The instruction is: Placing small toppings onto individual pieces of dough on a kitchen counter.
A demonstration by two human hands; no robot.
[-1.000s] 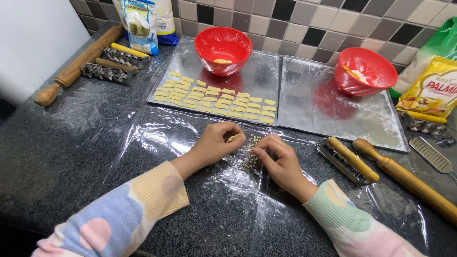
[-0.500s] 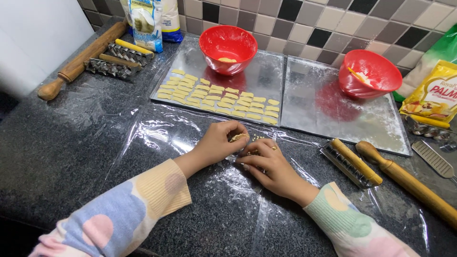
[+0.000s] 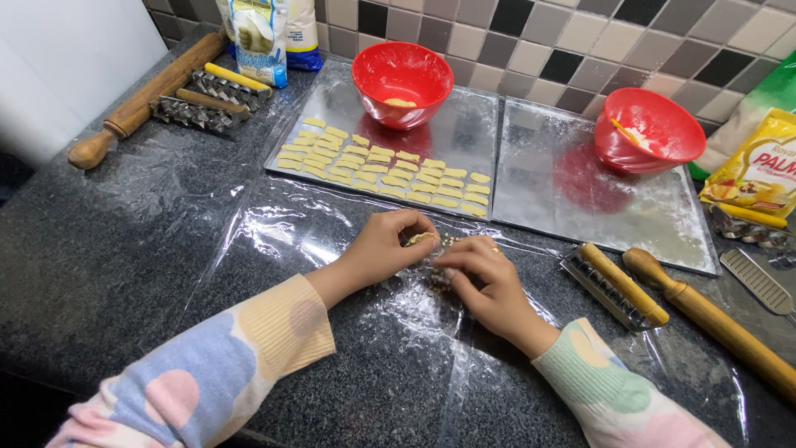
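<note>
I see both hands working at the middle of the table, on a clear plastic sheet spread over dark speckled stone.

Left hand: fingers curled, pinching a small pale dough piece at the fingertips. Right hand: fingers bent down and narrow, pressing on a small metal cutter just beside the left hand. Can't tell how much of the cutter it grips; mostly hidden.

Containers:
- Left baking tray: rows of small pale dough pieces along the near half, and a red bowl at the far edge with a little yellow dough in the bottom.
- Right baking tray: floured, bare metal, carrying a second red bowl with a dab of dough and a small stick-like thing inside.

Surface: rolling pin and a wooden-handled roller cutter to the right of the hands. Far left: another rolling pin and two more roller cutters. Flour bag at the back, yellow packet at right.

Room: checked tile wall behind.
</note>
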